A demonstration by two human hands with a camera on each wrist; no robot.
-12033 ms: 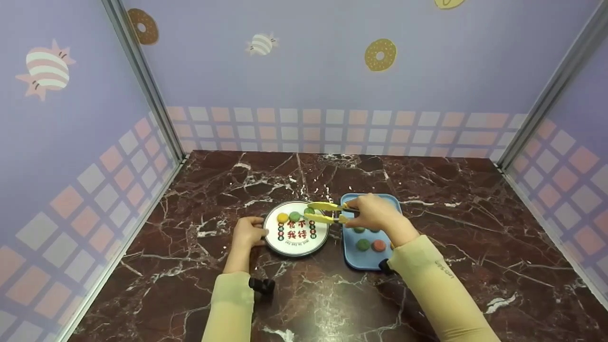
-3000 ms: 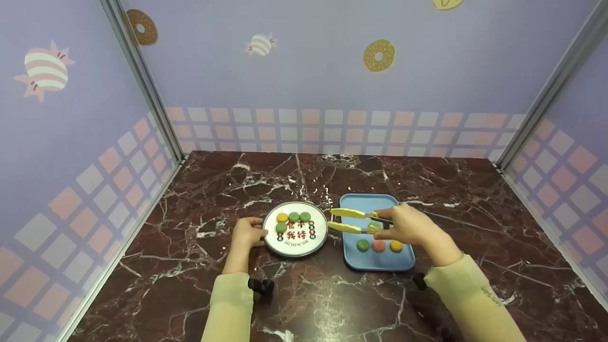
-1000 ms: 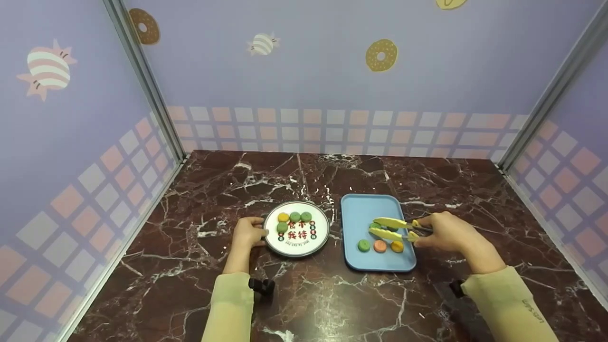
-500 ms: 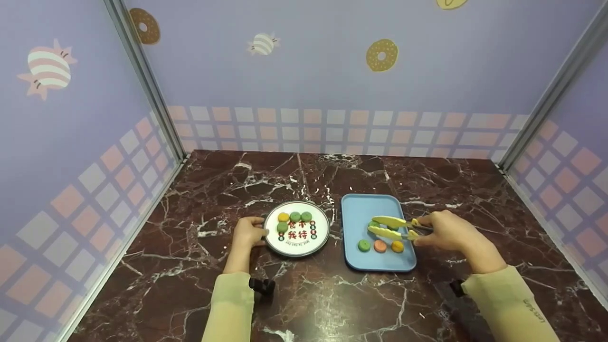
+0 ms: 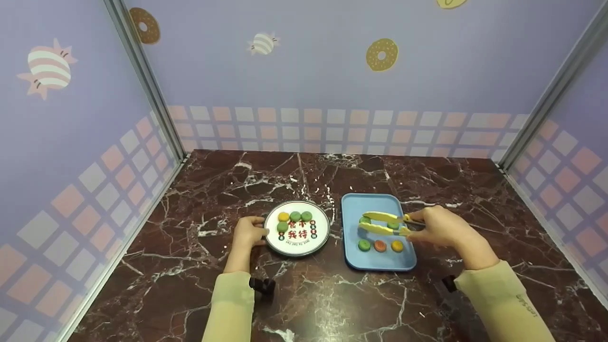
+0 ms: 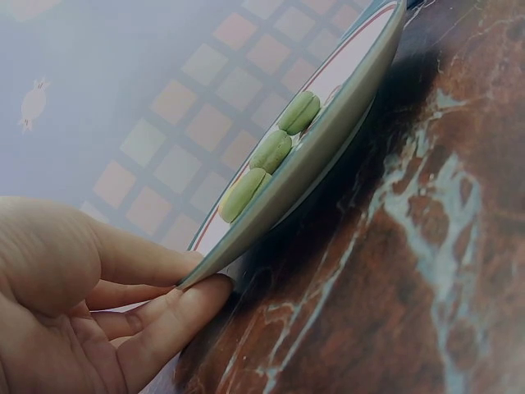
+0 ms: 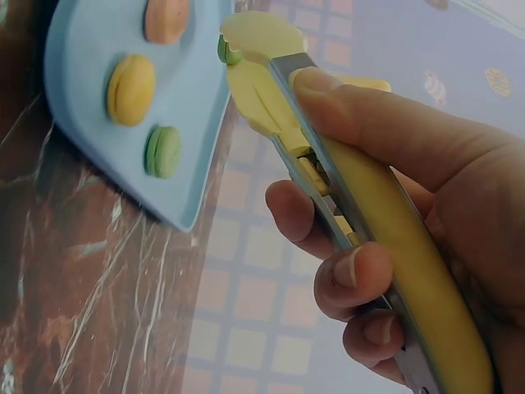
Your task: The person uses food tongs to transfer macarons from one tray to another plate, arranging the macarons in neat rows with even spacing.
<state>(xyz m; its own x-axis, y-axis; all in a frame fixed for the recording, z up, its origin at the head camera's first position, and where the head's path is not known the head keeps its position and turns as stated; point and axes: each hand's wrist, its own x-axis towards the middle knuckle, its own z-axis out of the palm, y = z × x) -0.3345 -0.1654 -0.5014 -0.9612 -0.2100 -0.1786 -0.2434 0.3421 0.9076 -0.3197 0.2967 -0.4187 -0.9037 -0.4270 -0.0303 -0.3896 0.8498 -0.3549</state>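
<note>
My left hand (image 5: 248, 232) pinches the rim of a round white plate (image 6: 295, 193) between thumb and fingers. A yellow macaron (image 5: 283, 216) and three green macarons (image 5: 295, 216) rest on it near the far and left side. My right hand (image 5: 444, 229) grips yellow-tipped tongs (image 5: 380, 229), fingers wrapped around the handle in the right wrist view. A green macaron (image 5: 365, 221) shows between the tong tips, over the blue tray (image 5: 373, 204); the tongs partly cover it. Another green macaron (image 5: 393, 224) on the tray sits behind the tong arms.
Along the tray's near part lie a green macaron (image 5: 364, 245), a pinkish-orange macaron (image 5: 380, 245) and a yellow macaron (image 5: 397, 245). Plate and tray stand side by side on a dark red marbled table (image 5: 323, 304), with patterned walls (image 5: 308, 76) around it.
Over twelve seconds, the plate has gained green macarons from the tongs. In the last half second, the tongs have shifted left with a green macaron at their tips. The left hand keeps its place.
</note>
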